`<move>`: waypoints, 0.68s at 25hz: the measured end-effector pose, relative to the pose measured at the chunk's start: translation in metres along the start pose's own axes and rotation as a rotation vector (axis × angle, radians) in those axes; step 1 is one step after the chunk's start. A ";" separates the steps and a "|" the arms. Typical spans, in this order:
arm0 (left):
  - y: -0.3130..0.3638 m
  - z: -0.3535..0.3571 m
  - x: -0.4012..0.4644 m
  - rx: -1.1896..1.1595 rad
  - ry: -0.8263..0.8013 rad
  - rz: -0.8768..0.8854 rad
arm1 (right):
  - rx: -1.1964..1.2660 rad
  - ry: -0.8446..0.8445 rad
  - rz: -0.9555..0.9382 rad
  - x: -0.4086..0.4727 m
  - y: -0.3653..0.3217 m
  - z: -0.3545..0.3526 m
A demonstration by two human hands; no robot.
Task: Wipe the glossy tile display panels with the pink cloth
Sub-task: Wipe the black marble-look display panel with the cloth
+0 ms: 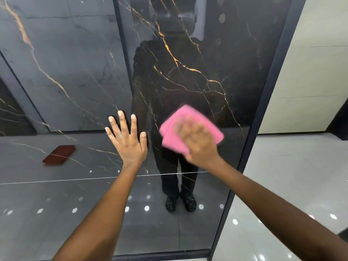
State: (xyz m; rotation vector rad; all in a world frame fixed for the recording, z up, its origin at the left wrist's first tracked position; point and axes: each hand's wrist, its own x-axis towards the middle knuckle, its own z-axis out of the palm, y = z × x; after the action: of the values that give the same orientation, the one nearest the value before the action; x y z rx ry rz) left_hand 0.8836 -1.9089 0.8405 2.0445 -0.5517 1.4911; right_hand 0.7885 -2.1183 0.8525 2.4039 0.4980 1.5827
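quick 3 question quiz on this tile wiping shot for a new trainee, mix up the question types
1. True or false: the left hand lies flat with its fingers spread on the dark marble-look tile panel.
2. Which hand presses the pink cloth against the panel? A) left hand B) right hand C) both hands
3. Fill in: the veins running across the panel near its middle are ____ in colour.

Key
1. True
2. B. The right hand is on the cloth; it is motion-blurred, so its exact hold is unclear.
3. Orange-gold
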 end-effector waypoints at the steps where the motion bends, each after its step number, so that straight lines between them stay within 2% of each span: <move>1: 0.000 0.000 0.001 0.001 -0.006 -0.005 | -0.024 -0.144 -0.258 -0.030 -0.016 0.010; 2: 0.000 0.001 0.000 0.006 -0.007 -0.007 | -0.047 -0.291 -0.474 -0.057 -0.022 0.010; 3: 0.000 0.001 -0.001 0.013 -0.003 -0.006 | -0.085 -0.372 -0.589 -0.074 -0.016 0.005; 4: 0.000 0.002 -0.002 0.019 0.003 -0.001 | -0.100 -0.364 -0.597 -0.076 -0.004 0.001; 5: 0.000 0.003 -0.002 0.019 0.006 0.006 | -0.095 -0.302 -0.495 -0.066 0.006 -0.002; 8: -0.002 0.003 -0.003 0.009 -0.009 0.006 | -0.038 -0.026 0.034 0.004 0.015 -0.013; 9: -0.001 0.003 -0.001 0.002 -0.016 -0.004 | -0.007 0.013 0.079 0.019 0.007 -0.013; 10: 0.000 0.002 0.000 -0.011 -0.022 -0.013 | -0.005 -0.025 0.002 0.020 -0.002 -0.008; 13: 0.001 0.001 0.000 0.007 -0.029 -0.009 | -0.067 -0.385 -0.523 -0.044 -0.019 0.007; 14: 0.000 0.002 -0.001 0.017 -0.030 -0.003 | -0.098 -0.462 -0.619 -0.063 -0.009 0.000; 15: -0.001 0.002 -0.002 0.025 -0.026 0.005 | -0.093 -0.450 -0.652 -0.072 0.008 -0.009; 16: -0.001 0.002 -0.003 0.035 -0.017 0.014 | -0.075 -0.379 -0.599 -0.070 0.029 -0.017; 17: 0.000 0.003 -0.003 0.048 -0.005 0.020 | -0.076 -0.273 -0.468 -0.055 0.049 -0.028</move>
State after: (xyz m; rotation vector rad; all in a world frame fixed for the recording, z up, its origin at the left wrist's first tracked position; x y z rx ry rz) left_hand 0.8848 -1.9108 0.8371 2.0849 -0.5449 1.5254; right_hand 0.7509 -2.1853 0.8349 2.1861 0.8483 1.0409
